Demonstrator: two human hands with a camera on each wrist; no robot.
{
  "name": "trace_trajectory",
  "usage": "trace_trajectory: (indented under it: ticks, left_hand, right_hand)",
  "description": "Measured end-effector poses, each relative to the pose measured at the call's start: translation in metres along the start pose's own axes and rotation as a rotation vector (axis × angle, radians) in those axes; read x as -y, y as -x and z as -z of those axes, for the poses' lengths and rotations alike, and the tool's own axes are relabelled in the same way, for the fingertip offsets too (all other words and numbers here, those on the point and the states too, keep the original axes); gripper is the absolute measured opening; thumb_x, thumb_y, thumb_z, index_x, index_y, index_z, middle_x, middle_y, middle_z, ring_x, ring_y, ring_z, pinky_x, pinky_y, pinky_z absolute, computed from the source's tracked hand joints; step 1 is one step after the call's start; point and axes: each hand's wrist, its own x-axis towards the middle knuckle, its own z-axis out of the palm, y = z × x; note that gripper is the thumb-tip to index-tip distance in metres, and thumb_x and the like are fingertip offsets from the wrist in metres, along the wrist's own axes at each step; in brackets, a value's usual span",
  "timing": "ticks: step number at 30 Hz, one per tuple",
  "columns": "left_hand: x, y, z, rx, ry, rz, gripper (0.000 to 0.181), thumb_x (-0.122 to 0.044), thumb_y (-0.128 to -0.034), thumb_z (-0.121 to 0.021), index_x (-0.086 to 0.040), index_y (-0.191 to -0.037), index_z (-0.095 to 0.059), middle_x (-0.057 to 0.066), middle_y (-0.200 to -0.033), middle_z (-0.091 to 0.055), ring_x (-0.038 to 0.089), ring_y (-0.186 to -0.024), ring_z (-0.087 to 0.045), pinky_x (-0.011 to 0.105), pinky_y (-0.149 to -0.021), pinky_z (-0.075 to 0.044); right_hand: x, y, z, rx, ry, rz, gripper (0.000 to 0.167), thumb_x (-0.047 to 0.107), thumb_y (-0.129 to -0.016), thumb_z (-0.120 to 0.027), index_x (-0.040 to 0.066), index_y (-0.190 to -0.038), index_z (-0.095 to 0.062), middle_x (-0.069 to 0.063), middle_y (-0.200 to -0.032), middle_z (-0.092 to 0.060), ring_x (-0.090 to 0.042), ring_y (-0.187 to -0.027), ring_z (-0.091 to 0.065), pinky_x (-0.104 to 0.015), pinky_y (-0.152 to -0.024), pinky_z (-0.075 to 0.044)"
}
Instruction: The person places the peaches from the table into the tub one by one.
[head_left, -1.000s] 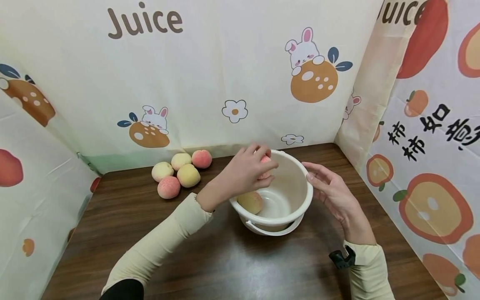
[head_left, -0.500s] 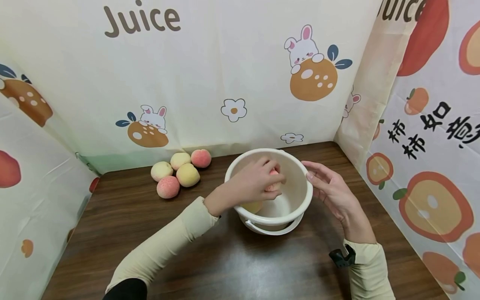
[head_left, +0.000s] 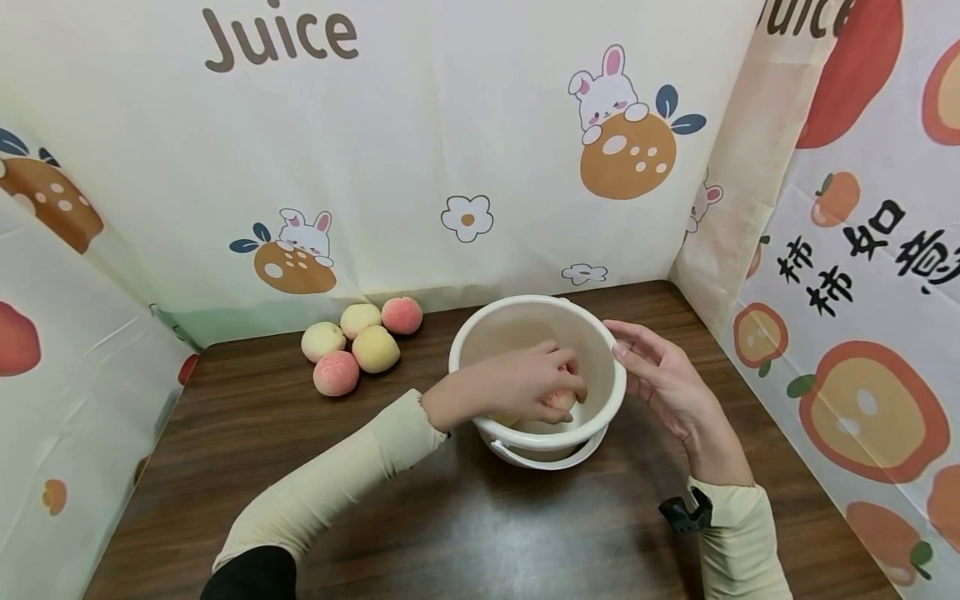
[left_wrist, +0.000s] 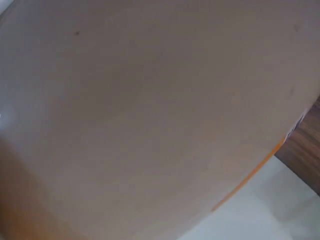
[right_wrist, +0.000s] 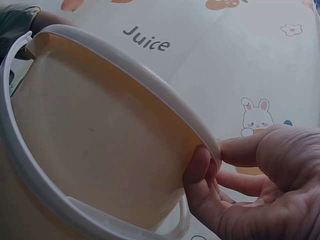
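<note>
In the head view my left hand reaches down inside a white bucket, its fingers curled over a pale pink peach near the bottom. A second, yellowish peach shows only as a sliver under that wrist; the rest is hidden. My right hand holds the bucket's right rim; the right wrist view shows the thumb and fingers of this hand pinching the bucket edge. The left wrist view is filled by a blurred pale surface, and no fingers show there.
Several peaches, pink and yellow, lie grouped on the dark wooden table left of the bucket. The bucket's handle hangs down on the near side. Printed cloth walls enclose the back and both sides.
My left hand has carried the pink peach from the bucket's left rim down and rightward to near its bottom. My right hand stays on the rim.
</note>
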Motion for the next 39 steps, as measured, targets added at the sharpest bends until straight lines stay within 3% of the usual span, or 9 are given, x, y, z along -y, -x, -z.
trace_trajectory:
  ticks: [10, 16, 23, 29, 39]
  left_hand:
    - [-0.0005, -0.0038, -0.0077, 0.11, 0.039, -0.051, 0.027, -0.037, -0.0961, -0.072, -0.025, -0.12, -0.073, 0.001, -0.119, -0.062, 0.019, -0.107, -0.055, 0.029, -0.093, -0.043]
    - [-0.0013, -0.0036, -0.0094, 0.195, 0.001, -0.035, 0.02, -0.028, -0.0947, -0.069, -0.025, -0.114, -0.075, 0.0, -0.109, -0.065, 0.02, -0.102, -0.059, 0.028, -0.09, -0.046]
    - [-0.0019, -0.004, -0.0077, 0.281, 0.031, -0.033, 0.018, -0.022, -0.0954, -0.066, -0.025, -0.111, -0.076, 0.0, -0.108, -0.066, 0.019, -0.097, -0.061, 0.026, -0.086, -0.047]
    - [0.0001, -0.0046, -0.0077, 0.349, 0.083, -0.053, 0.02, -0.016, -0.0977, -0.062, -0.023, -0.111, -0.076, -0.001, -0.105, -0.065, 0.016, -0.095, -0.062, 0.022, -0.083, -0.045]
    - [0.002, -0.0048, -0.0082, 0.484, 0.229, -0.062, 0.02, -0.014, -0.1042, -0.052, -0.011, -0.108, -0.072, -0.001, -0.092, -0.055, 0.01, -0.088, -0.048, 0.02, -0.081, -0.037]
  right_hand:
    - [-0.0002, -0.0007, 0.0012, -0.019, 0.019, -0.031, 0.044, 0.013, -0.107, -0.057, 0.007, -0.149, -0.05, 0.001, -0.114, -0.07, -0.009, -0.101, -0.073, -0.028, -0.08, -0.063]
    - [-0.0002, -0.001, 0.0025, -0.022, 0.004, -0.038, 0.044, 0.012, -0.106, -0.058, 0.007, -0.149, -0.051, 0.002, -0.118, -0.07, -0.008, -0.101, -0.073, -0.027, -0.081, -0.063]
    - [-0.001, -0.001, 0.0024, -0.023, -0.001, -0.031, 0.043, 0.011, -0.106, -0.058, 0.007, -0.149, -0.051, 0.002, -0.118, -0.07, -0.008, -0.101, -0.072, -0.027, -0.08, -0.063]
    - [-0.0012, -0.0017, 0.0018, -0.018, -0.004, -0.02, 0.044, 0.011, -0.106, -0.057, 0.007, -0.149, -0.051, 0.001, -0.114, -0.07, -0.009, -0.099, -0.072, -0.027, -0.079, -0.063]
    - [-0.0019, -0.0013, 0.0025, -0.026, -0.009, -0.027, 0.045, 0.012, -0.106, -0.059, 0.006, -0.149, -0.051, 0.001, -0.117, -0.069, -0.008, -0.1, -0.073, -0.027, -0.08, -0.063]
